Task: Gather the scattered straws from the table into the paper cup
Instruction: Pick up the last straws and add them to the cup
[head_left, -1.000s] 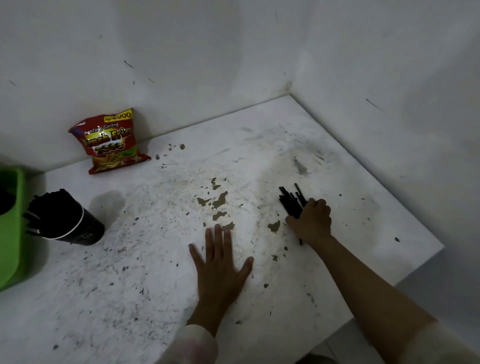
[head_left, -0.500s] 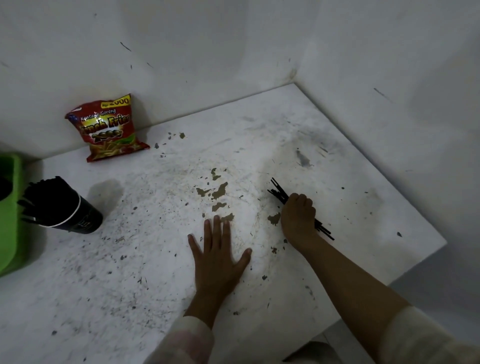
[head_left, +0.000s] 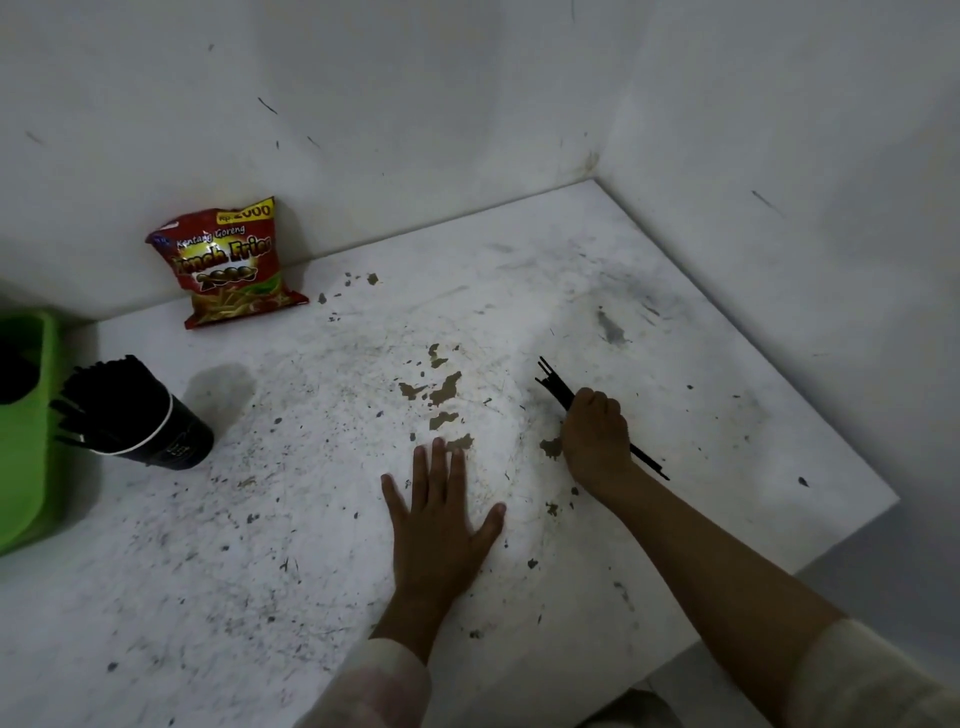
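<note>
Table: the white, chipped table (head_left: 675, 291) fills most of the frame, running from the lower left up to the wall corner at upper right.
Bin: a green bin (head_left: 26, 441) sits at the left edge, touching or just beside the cup; I cannot tell which.
Snack bag: a red snack bag (head_left: 228, 265) leans against the wall in the upper left, clear of the path.
Cup: the dark paper cup (head_left: 171, 441) stands at the left of the frame, tilted, already packed with black straws whose tops fan toward the bin.
Left hand: the left hand (head_left: 441, 519) lies flat at lower centre, fingers spread, palm on the table, gripping nothing.
Right hand: the right hand (head_left: 595, 441) sits right of centre, closed in a fist around the bundle.
Straws: the black straws (head_left: 556, 384) run through the fist on a slant, one end sticking out toward the upper left, the other toward the lower right.
Key relation: the cup lies well apart from the fist, far across to the left, with the flat left hand between them and nearer the cup.
Next move, as I judge it: carry the bundle leftward over or past the left hand, turn its long axis toward upright, and feed it into the little room left at the cup's mouth.
Risk: a crowded, tilted cup may tip or shed straws.
</note>
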